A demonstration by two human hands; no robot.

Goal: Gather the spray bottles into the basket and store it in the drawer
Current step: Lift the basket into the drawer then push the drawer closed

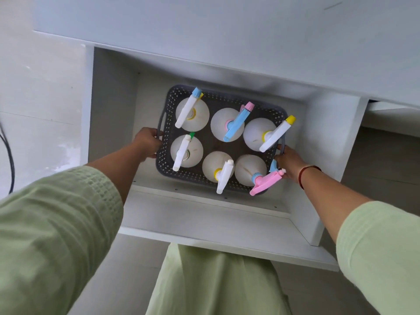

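Observation:
A grey perforated basket [166, 114] sits inside the open white drawer [204, 237], below the tabletop. Several white spray bottles stand upright in it in two rows, with trigger heads in white, blue, pink and yellow; one has a blue trigger [236, 125], another a pink trigger [264, 181] that overhangs the basket's near right corner. My left hand [146, 144] grips the basket's left handle. My right hand [288, 162] grips the right handle, partly hidden behind the pink trigger.
The white tabletop [227, 42] overhangs the back of the drawer. The drawer's side walls stand close to both hands. A black cable [9, 160] hangs at the far left. A tiled floor lies below.

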